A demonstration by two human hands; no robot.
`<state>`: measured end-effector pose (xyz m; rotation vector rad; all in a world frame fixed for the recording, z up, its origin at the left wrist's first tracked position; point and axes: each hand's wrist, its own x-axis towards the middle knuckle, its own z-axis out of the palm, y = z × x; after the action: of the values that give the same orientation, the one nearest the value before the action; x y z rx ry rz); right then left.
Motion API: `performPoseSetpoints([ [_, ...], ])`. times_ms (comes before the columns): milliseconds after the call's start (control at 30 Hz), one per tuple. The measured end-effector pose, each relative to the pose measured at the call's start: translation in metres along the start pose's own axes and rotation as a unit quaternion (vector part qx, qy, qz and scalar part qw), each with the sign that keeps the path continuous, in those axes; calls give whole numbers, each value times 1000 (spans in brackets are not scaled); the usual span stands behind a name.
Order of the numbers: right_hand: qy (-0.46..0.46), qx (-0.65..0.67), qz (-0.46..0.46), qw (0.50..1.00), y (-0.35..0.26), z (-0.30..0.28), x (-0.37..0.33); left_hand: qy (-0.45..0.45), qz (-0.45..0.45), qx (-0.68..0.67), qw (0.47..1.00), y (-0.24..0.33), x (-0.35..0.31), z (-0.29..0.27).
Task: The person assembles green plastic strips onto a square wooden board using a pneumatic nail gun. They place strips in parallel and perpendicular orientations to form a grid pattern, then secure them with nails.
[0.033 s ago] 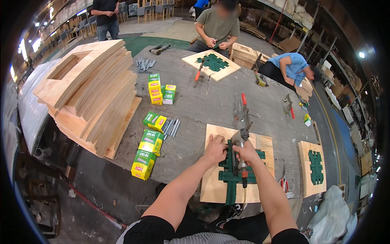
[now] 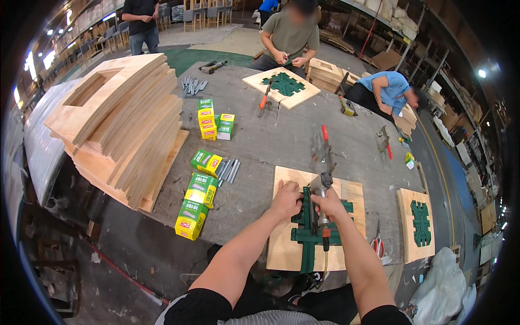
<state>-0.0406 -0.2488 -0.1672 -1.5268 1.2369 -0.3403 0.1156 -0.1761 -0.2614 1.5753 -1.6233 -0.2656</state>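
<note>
My right hand (image 2: 326,203) is wrapped round a pneumatic staple gun (image 2: 323,216), its air hose trailing toward me. The gun's nose sits over dark green webbing straps (image 2: 307,253) that cross each other on a pale wooden panel (image 2: 281,254). Close by on the left, my left hand (image 2: 287,199) has its fingers bent and pressed together at the end of one strap, by the panel's far left part. What lies under those fingertips is partly hidden. Beneath the gun and my right hand, the middle of the webbing is covered.
Left stands a tall stack of cut plywood pieces (image 2: 124,135). Yellow-green boxes (image 2: 195,189) and staple strips (image 2: 230,170) lie near it. A red-handled tool (image 2: 326,143) is beyond the panel; scissors (image 2: 378,246) and a webbed panel (image 2: 406,227) are right. Co-workers sit across the table.
</note>
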Motion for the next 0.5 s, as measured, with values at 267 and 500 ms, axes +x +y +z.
performPoseSetpoints([
  [267, 5, -2, -26, 1000, -10, 3, 8, 56, -124, -193, 972, 13, -37, -23],
  [500, 13, 18, 5, 1000, 21, -40, 9, -385, -173, -516, 745, 125, -173, -19],
])
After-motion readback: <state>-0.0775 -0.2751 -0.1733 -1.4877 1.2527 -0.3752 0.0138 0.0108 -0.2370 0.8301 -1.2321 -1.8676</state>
